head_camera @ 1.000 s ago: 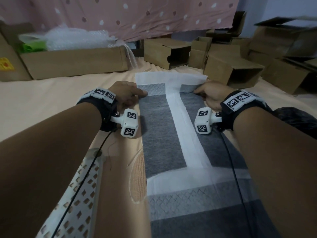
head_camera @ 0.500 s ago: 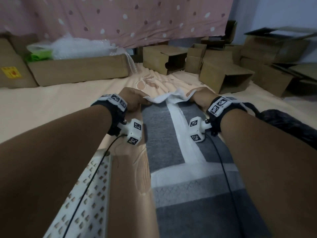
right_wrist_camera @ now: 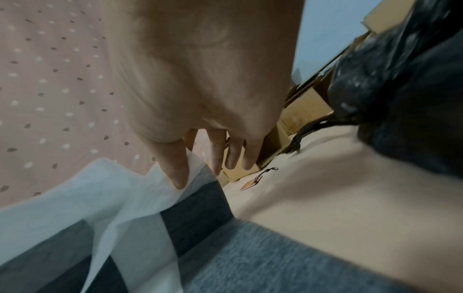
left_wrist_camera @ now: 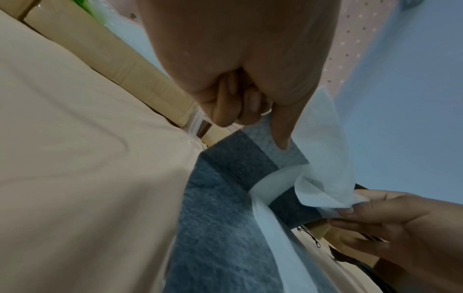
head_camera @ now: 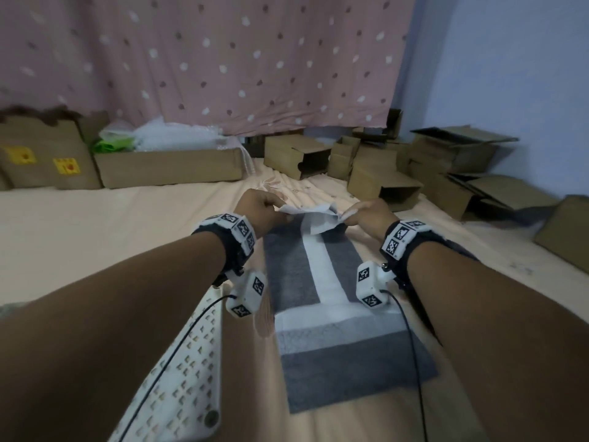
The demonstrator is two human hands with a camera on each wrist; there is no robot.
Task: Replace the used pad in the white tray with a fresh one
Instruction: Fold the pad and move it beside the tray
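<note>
Nearest us, lower left: the white tray [head_camera: 178,387], perforated, lying on the peach bedsheet [head_camera: 95,224]. No pad sits in the part of it we can see; the rest is out of view.

Centre: the pad [head_camera: 334,339], grey panels with white bands, lies flat on the bedsheet just right of the tray. We cannot tell whether it is the fresh one or the used one. Our judgement: the pad is not yet in the tray, so the placing step remains, and the swap looks no more than partway done.

Farther out: our left hand [head_camera: 259,207] pinches the pad's far white edge between thumb and curled fingers. Our right hand [head_camera: 366,215] pinches the same edge at the other corner, thumb against forefinger, remaining fingers hanging loose.

Against a second ago: that far edge then lay flat and spread wide on the sheet; now it is lifted, crumpled, and drawn back toward us, hands closer together.

Beyond: cardboard boxes [head_camera: 382,183] along the spotted pink curtain [head_camera: 223,59].
</note>
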